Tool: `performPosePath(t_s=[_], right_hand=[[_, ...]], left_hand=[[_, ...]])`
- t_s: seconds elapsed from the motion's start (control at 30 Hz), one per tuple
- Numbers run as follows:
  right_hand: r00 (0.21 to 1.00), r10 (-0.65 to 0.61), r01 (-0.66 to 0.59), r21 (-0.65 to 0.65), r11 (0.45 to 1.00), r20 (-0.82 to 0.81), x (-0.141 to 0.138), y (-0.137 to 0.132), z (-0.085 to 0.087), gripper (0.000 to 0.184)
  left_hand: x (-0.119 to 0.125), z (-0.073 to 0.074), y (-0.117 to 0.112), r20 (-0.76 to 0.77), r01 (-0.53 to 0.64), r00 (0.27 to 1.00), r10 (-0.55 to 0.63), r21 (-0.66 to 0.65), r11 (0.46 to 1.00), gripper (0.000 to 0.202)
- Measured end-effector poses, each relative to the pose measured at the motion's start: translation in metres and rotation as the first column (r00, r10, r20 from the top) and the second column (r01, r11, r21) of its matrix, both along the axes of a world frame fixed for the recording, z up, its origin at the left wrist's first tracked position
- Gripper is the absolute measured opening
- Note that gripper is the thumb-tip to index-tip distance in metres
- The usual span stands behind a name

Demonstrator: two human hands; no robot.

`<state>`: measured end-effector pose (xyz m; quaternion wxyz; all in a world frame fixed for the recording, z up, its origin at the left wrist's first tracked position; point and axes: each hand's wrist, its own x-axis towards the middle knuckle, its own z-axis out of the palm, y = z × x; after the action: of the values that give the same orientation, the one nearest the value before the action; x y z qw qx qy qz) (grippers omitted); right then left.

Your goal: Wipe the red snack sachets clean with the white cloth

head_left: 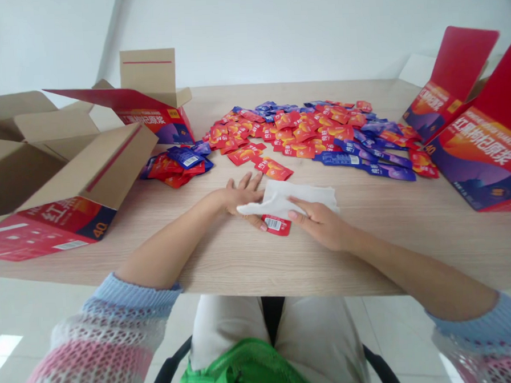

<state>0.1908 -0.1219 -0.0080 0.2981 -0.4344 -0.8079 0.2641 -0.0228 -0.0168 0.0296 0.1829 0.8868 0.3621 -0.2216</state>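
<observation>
My left hand (242, 197) lies palm down on the wooden table (259, 265) with its fingers spread, its heel beside the left end of a crumpled white tissue (290, 198). My right hand (319, 225) is closed over the tissue's near edge. Partly under the tissue is a red sachet with a barcode (276, 225). Another red sachet (274, 169) lies just beyond my left fingers. Farther off spreads a large heap of red and blue sachets (304, 130), and a smaller heap (177, 167) sits to the left.
Open cardboard cartons with red printed sides stand at the left (52, 168) and back left (157, 119). Two more red and purple cartons (481, 162) stand at the right. A green bag (239, 372) lies on my lap, and the table's near edge runs in front of me.
</observation>
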Motion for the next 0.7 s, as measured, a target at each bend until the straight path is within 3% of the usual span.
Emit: performPosePath(t_s=[0.13, 0.27, 0.5, 0.7], right_hand=[[0.944, 0.288, -0.315, 0.173, 0.933, 0.164, -0.006, 0.002, -0.005, 0.045], [0.910, 0.328, -0.381, 0.198, 0.903, 0.254, 0.005, 0.017, -0.005, 0.046], [0.924, 0.092, -0.185, 0.222, 0.957, 0.372, 0.028, 0.036, -0.006, 0.044], [0.885, -0.206, 0.062, 0.332, 0.941, 0.418, 0.070, 0.057, -0.012, 0.048]], left_hand=[[0.007, -0.001, -0.001, -0.078, -0.010, 0.997, 0.013, 0.039, 0.999, 0.119], [0.011, 0.001, -0.003, -0.114, -0.018, 0.993, 0.023, 0.042, 0.999, 0.119], [0.011, 0.005, -0.001, -0.076, -0.032, 0.997, 0.033, 0.012, 0.999, 0.126], [0.006, 0.003, 0.002, -0.029, -0.007, 1.000, 0.006, -0.008, 1.000, 0.126]])
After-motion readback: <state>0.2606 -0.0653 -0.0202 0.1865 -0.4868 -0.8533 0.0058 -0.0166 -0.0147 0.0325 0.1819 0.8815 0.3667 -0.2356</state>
